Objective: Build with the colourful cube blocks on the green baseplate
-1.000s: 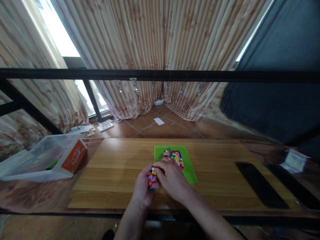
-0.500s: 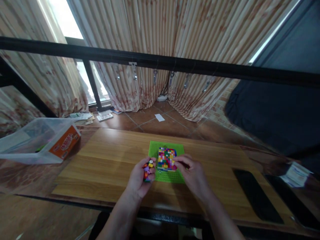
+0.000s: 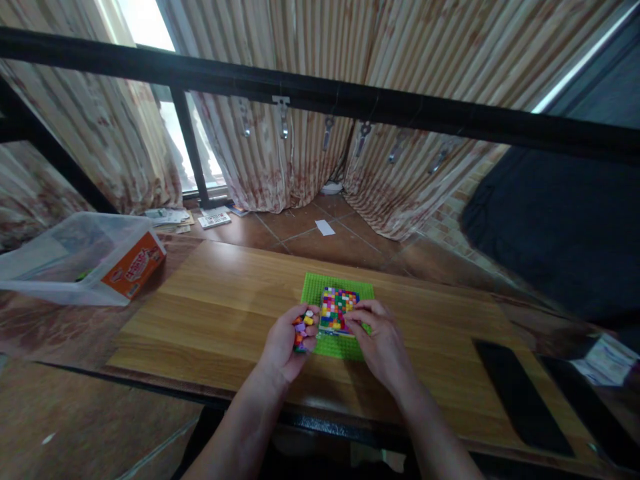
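A green studded baseplate lies on the wooden table, bearing a low block of many-coloured toy bricks. Left of the plate, my left hand is palm up, its fingers curled round several loose toy bricks in yellow, purple, orange and white. My right hand reaches over the right side of the brick block. Its thumb and index finger are pinched together at the block's lower right part, and whatever sits between the fingertips is too small to make out.
A clear plastic bin with an orange label stands at the table's left end. Toward the right lie a black flat panel and another dark one beyond it. A black metal bar with hanging metal clips crosses in front of the curtains.
The camera view has tilted and shifted a little. My right fingers have moved slightly inward and toward me over the brick block. My left hand still cups the loose bricks.
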`<control>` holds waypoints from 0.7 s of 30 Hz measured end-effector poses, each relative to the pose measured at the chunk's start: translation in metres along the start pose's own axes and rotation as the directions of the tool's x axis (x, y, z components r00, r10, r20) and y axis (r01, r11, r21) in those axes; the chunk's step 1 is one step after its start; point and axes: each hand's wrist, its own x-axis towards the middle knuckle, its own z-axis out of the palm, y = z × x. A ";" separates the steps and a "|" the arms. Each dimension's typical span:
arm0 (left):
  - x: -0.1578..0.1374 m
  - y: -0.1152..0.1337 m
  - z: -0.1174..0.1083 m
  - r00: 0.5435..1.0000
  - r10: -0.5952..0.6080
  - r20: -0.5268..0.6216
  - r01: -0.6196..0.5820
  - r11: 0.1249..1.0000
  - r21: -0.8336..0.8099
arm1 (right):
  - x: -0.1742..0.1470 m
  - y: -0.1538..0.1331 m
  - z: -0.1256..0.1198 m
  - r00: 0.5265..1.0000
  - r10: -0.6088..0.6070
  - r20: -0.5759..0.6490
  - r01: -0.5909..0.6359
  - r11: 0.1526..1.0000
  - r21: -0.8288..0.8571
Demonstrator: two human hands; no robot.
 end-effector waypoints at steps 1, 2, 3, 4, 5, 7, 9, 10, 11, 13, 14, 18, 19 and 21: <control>0.000 0.000 -0.001 1.000 0.002 0.000 -0.002 1.000 0.000 | 0.000 0.000 0.001 1.000 0.002 -0.004 -0.002 1.000 0.000; 0.001 0.000 -0.002 1.000 0.003 0.001 -0.003 1.000 0.001 | -0.001 0.001 0.001 1.000 0.005 -0.006 -0.005 1.000 0.001; 0.001 0.001 -0.003 1.000 0.005 0.003 -0.005 1.000 0.002 | -0.001 0.001 0.002 1.000 0.008 -0.009 -0.008 1.000 0.002; 0.001 0.001 -0.003 1.000 0.005 0.004 -0.005 1.000 0.003 | -0.001 0.001 0.003 1.000 0.013 -0.014 -0.013 1.000 0.006; 0.001 0.001 -0.004 1.000 0.006 0.006 -0.006 1.000 0.005 | -0.002 0.001 0.004 1.000 0.021 -0.020 -0.020 1.000 0.013; 0.001 0.000 -0.004 1.000 0.007 0.007 -0.007 1.000 0.008 | -0.001 0.003 0.005 0.998 0.042 -0.037 -0.040 0.998 0.040; 0.000 0.000 -0.003 1.000 0.007 0.002 -0.007 1.000 0.010 | 0.000 0.005 0.007 0.995 0.072 -0.062 -0.067 0.995 0.076; 0.000 0.000 -0.002 1.000 0.007 -0.003 -0.007 1.000 0.011 | 0.001 0.007 0.007 0.993 0.089 -0.076 -0.082 0.992 0.091; -0.001 0.001 -0.001 1.000 0.009 -0.008 -0.009 1.000 0.011 | 0.001 0.008 0.008 0.991 0.105 -0.086 -0.096 0.990 0.103; -0.001 0.001 0.000 1.000 0.012 -0.020 -0.012 1.000 0.012 | 0.002 0.009 0.009 0.986 0.135 -0.103 -0.123 0.986 0.115; -0.002 0.001 0.000 1.000 0.013 -0.024 -0.013 1.000 0.012 | 0.002 0.009 0.009 0.983 0.146 -0.110 -0.134 0.984 0.117; -0.002 0.001 0.000 0.999 0.009 -0.033 -0.009 1.000 0.010 | 0.001 0.011 0.009 0.976 0.187 -0.109 -0.173 0.976 0.130; -0.002 0.001 0.000 0.999 0.009 -0.035 -0.009 1.000 0.009 | 0.000 0.012 0.008 0.975 0.198 -0.099 -0.183 0.973 0.143; -0.002 0.000 0.000 0.999 0.009 -0.038 -0.009 1.000 0.008 | 0.000 0.016 0.007 0.970 0.227 -0.084 -0.208 0.959 0.190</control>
